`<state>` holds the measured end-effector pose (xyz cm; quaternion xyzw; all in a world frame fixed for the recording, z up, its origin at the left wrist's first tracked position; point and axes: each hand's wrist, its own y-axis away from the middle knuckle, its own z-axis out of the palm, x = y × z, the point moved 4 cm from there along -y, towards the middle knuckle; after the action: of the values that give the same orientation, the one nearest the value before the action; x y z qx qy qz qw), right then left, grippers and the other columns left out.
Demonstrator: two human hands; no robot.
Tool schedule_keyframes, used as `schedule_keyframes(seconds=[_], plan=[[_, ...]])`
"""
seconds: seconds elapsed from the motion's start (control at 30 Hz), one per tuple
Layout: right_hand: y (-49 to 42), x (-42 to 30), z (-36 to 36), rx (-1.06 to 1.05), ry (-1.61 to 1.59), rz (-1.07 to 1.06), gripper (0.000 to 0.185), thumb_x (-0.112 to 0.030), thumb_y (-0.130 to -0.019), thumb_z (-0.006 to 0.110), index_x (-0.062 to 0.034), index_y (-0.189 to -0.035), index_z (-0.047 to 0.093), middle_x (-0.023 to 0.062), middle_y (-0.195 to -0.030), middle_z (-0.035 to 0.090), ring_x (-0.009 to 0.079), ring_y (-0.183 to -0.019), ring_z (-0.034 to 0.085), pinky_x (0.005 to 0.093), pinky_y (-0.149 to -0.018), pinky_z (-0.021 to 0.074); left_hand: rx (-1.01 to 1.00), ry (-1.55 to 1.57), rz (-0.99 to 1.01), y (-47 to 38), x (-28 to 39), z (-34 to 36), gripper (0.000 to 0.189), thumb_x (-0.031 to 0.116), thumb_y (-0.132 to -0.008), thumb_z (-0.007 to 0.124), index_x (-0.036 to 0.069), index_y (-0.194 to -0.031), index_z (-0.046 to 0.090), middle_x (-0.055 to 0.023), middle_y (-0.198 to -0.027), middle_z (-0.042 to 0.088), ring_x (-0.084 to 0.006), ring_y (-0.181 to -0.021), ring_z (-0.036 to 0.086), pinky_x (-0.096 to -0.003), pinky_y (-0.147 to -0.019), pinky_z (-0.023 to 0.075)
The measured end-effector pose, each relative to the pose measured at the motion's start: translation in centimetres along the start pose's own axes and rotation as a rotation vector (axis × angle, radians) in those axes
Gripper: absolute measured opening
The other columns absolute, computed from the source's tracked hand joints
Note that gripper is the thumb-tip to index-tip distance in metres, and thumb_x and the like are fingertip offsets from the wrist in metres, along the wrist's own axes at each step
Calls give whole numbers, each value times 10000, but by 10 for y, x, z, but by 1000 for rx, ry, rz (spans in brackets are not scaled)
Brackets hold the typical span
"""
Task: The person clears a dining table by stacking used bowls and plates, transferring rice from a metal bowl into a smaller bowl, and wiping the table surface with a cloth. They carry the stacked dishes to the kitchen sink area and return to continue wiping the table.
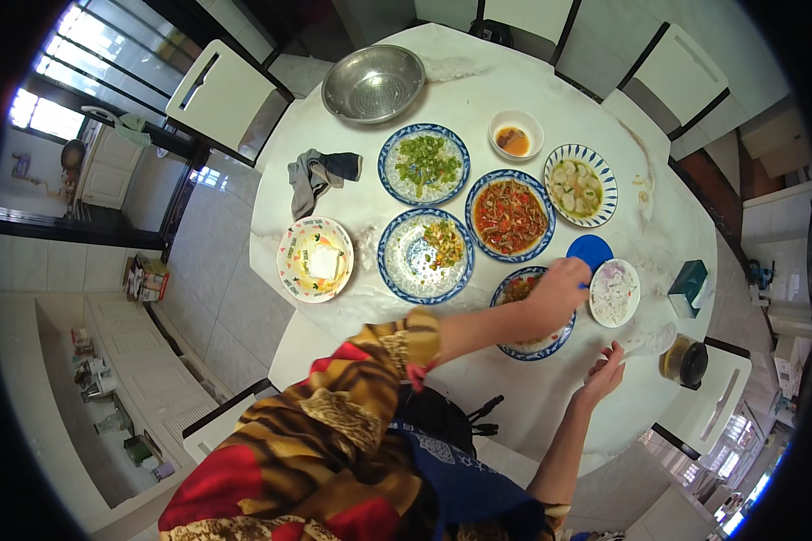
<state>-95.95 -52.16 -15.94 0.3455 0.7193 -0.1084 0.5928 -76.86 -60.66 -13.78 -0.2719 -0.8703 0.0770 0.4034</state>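
Note:
My left hand (560, 292) reaches across from the left, above a blue-rimmed plate of food (538, 348) that it partly hides. Its fingers are curled around a small blue object (583, 286), mostly hidden. Just beyond lies a flat blue round piece (590, 253), perhaps a lid. To the right of the fingertips stands a small white bowl (614, 293) holding pale, finely cut food. Palm turned partly inward, my right hand (603, 374) is close to the table below that bowl. Its fingertips meet a pale translucent item (653, 340); whether they grip it cannot be told.
Patterned plates hold chopped greens (427, 162), red-sauced food (511, 215) and pale slices in broth (575, 188). Farther off are a steel basin (373, 84) and a sauce bowl (515, 135). A black-lidded jar (683, 362) and green tissue box (688, 289) stand right.

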Motion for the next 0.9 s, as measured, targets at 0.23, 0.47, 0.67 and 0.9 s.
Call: schedule_keyframes(seconds=[0.23,0.47,0.67,0.9], plan=[[24,-29,33,-329,-2,-207,423,-385,-1012,323,-40,-954,559,-28,-740,472,51,-631,365,201,-545,302,239,9,-253,80,-56,-114,439,-41,-653,669,64,-1075,611,-157,-1138,511,-345,-1071,487,-408,-922,408],[58,-48,84,-694,-43,-90,142,-147,-958,503,-34,-872,516,11,-709,531,54,-586,456,192,-540,376,127,-269,-836,177,-124,-209,513,47,-767,666,-65,-1202,418,-254,-1131,511,-414,-1065,517,-423,-924,438],[74,-65,123,-831,225,-174,130,-118,-886,590,-11,-953,622,38,-617,570,102,-531,525,254,-499,414,-106,66,-1081,204,-194,-198,378,16,-762,658,-56,-1113,540,-182,-900,641,-295,-758,658,-361,-639,552],[85,-82,153,-815,716,-737,144,-145,-875,586,-28,-952,620,189,-711,604,371,-655,595,427,-594,457,-326,351,-1272,201,-211,-166,346,-43,-756,584,-24,-1101,591,-134,-885,652,-228,-699,670,-329,-539,589]])
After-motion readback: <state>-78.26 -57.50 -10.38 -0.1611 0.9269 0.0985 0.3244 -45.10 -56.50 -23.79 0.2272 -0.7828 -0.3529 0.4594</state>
